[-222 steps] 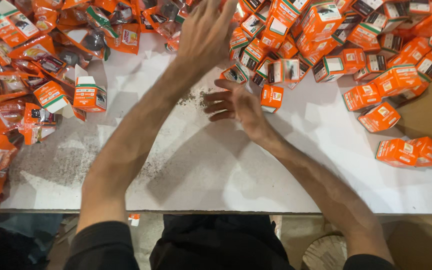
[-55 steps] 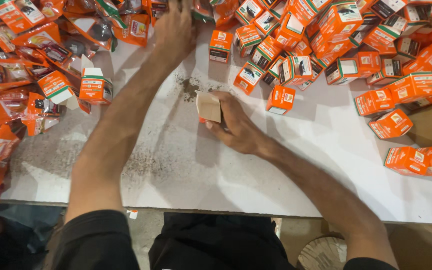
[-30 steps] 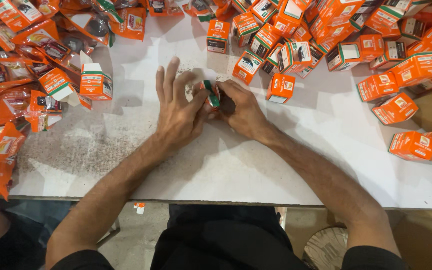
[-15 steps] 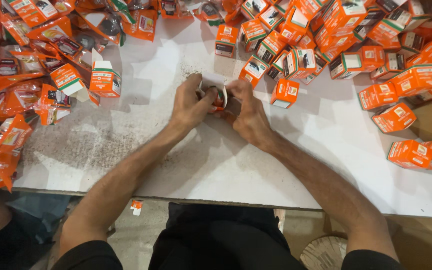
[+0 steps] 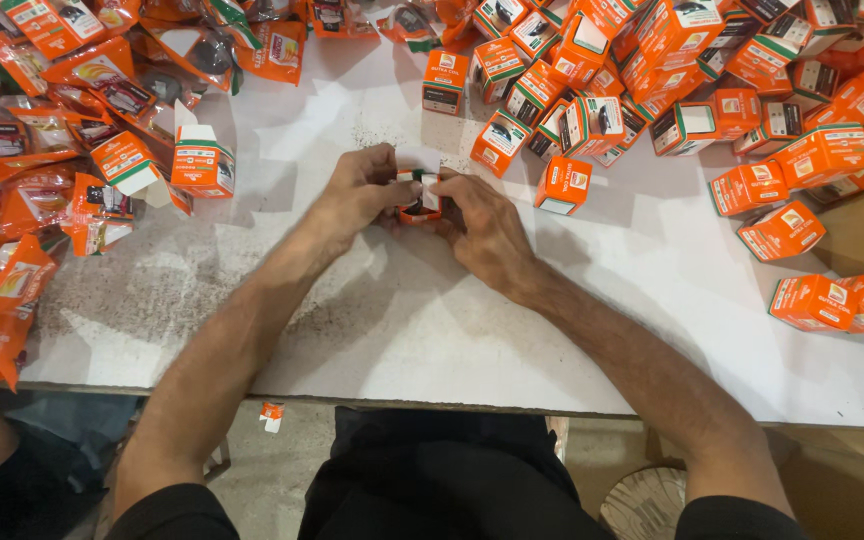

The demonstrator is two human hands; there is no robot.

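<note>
Scuffed white table (image 5: pixel 402 330) — left hand (image 5: pixel 357 195) and right hand (image 5: pixel 482 225) pinch a small orange cardboard box (image 5: pixel 420 200).

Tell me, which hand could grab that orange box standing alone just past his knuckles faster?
Probably the right hand: the lone orange box stands just beyond it, while the left hand is farther.

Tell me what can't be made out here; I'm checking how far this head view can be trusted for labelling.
- Small orange box, head view: mostly covered by the left hand and right hand; its contents are hidden.
- Flat orange packs, head view: cut off by the left edge.
- Heap of orange boxes, head view: runs past the top and right edges; count unclear.
- Round object under the white table: partly hidden, kind unclear.
</note>
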